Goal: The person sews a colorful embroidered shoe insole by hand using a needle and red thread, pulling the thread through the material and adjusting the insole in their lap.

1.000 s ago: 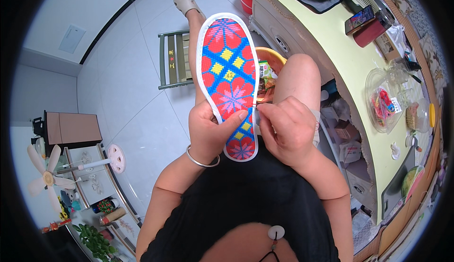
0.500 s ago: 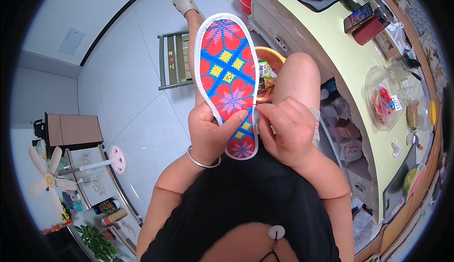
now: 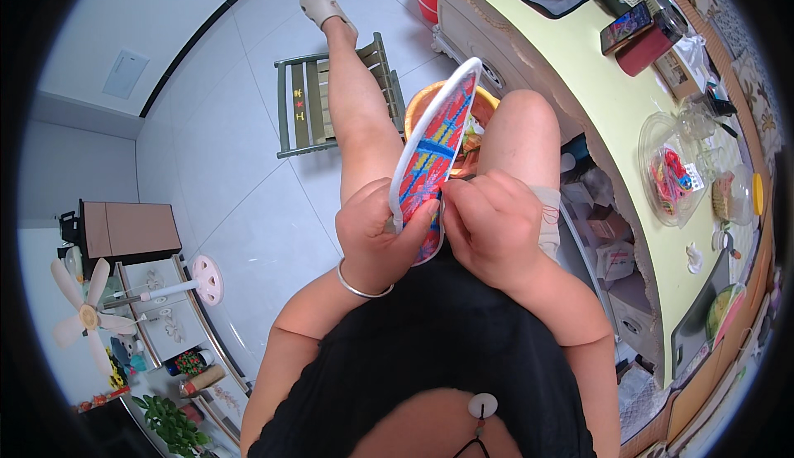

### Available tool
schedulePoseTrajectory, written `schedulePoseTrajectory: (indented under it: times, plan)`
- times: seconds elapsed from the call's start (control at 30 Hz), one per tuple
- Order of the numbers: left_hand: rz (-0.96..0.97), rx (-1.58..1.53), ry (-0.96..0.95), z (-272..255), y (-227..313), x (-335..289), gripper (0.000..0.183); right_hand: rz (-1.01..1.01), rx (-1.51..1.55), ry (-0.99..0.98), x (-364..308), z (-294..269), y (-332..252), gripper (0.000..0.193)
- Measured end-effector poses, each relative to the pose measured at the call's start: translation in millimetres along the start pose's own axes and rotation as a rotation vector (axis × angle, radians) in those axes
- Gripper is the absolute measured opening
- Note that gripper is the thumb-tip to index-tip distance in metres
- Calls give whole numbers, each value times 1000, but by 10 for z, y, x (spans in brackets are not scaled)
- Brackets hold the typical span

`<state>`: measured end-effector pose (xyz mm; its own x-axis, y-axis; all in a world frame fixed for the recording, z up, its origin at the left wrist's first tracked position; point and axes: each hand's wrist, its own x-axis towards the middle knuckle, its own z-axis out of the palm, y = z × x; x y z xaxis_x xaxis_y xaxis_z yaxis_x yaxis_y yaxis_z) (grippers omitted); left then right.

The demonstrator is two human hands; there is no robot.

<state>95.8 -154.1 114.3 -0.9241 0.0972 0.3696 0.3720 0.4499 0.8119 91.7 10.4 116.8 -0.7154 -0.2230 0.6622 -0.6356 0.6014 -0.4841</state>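
Observation:
An embroidered insole, patterned red, blue and yellow with a white edge, stands tilted on its side above my lap. My left hand is closed round its narrower lower part, thumb on the patterned face. My right hand is closed in a pinch against the insole's right edge; whatever is between those fingertips is too small or hidden to make out. A loop of thin red thread lies on the pale cloth over my right thigh.
Between my knees stands an orange basin with packets inside. A folding stool is beside my left leg. Along the right runs a pale table bearing a phone, a red flask and a plastic tray of coloured threads.
The insole has turned from face-on to nearly edge-on, its top leaning to the right. My left wrist has rotated with it; my right hand has shifted slightly left, staying at the edge.

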Motion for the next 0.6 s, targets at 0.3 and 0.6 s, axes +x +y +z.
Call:
schedulePoseTrajectory:
  times: [0.3, 0.6]
  plan:
    - [-100, -268, -20, 17, -51, 0, 19, 87, 59, 73, -37, 56, -4, 11]
    - [-302, -763, -216, -49, -126, 74, 26, 944, 1309, -177, -11, -54, 173, 9]
